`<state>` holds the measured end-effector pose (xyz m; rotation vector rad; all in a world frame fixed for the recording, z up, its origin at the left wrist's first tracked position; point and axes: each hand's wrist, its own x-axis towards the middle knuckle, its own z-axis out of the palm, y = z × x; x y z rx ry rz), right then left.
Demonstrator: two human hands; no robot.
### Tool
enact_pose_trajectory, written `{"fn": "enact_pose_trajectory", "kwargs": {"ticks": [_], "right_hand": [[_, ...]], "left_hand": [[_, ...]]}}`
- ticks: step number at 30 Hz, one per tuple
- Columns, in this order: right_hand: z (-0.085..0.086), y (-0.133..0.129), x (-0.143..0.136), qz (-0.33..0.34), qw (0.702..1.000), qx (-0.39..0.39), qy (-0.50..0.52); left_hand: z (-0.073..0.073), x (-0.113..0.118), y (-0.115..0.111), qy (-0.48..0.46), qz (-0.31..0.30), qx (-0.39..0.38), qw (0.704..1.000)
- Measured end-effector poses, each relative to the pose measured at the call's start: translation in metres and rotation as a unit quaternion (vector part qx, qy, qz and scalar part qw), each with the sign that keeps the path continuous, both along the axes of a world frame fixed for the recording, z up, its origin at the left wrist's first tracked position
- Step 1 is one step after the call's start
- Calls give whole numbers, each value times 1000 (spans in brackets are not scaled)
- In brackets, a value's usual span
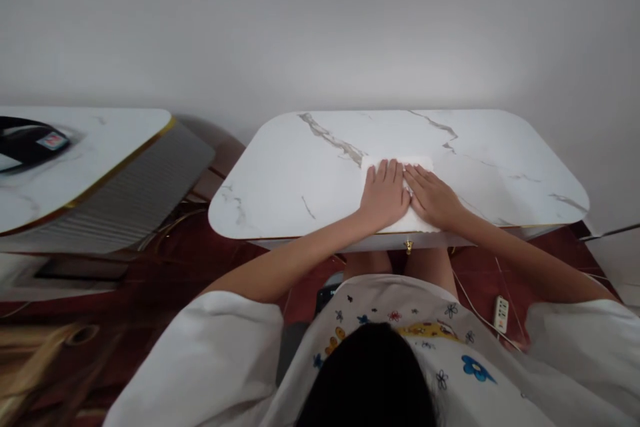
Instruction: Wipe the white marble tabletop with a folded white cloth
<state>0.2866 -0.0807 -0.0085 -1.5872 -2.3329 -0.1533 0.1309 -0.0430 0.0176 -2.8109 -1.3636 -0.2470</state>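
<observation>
Left hand (385, 195) and right hand (434, 199) flat, palms down on white cloth (416, 219), fingers extended, fingertips of both just beside each other. Cloth on marbled worktop (325, 180), at front edge, near middle. Gold knob (409, 247) below edge. Power strip (501, 314) on red floor (480, 280), right.

The wearer's white top (385, 288) has a loose left sleeve (215, 353) at seven o'clock and a right sleeve (583, 347) at four; its print shows orange shapes (335, 340) near six o'clock, a yellow motif (425, 329) and a blue flower (476, 368) toward four.
</observation>
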Motion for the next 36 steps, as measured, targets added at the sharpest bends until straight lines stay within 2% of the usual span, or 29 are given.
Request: {"fn": "enact_pose_trajectory", "kwargs": {"ticks": [2,5,8,10,14,23,27,31,33,36], "right_hand": [[-1,-17,9,1,1000,1,7],[-3,-31,34,-12,1000,2,14],[-3,-28,64,-36,999,6,14],[-3,-18,81,-48,999,6,12],[-4,24,101,-45,999,-6,4],[-9,161,104,15,1000,-9,15],[-9,210,107,17,1000,2,12],[-10,236,124,-25,1000,3,13],[-11,238,136,-49,999,5,22],[-15,228,154,-78,997,11,27]], "left_hand": [[-1,8,-14,-3,-8,-3,1000],[-3,31,-20,-12,-40,1,999],[-4,61,-12,-21,-69,10,997],[-4,79,1,-27,-80,11,996],[-2,99,35,-25,-78,16,996],[-7,96,142,-26,-21,68,997],[-9,103,188,-28,-8,86,996],[-8,124,217,-36,-29,97,994],[-8,138,223,-46,-46,94,993],[-10,155,220,-62,-68,93,991]]}}
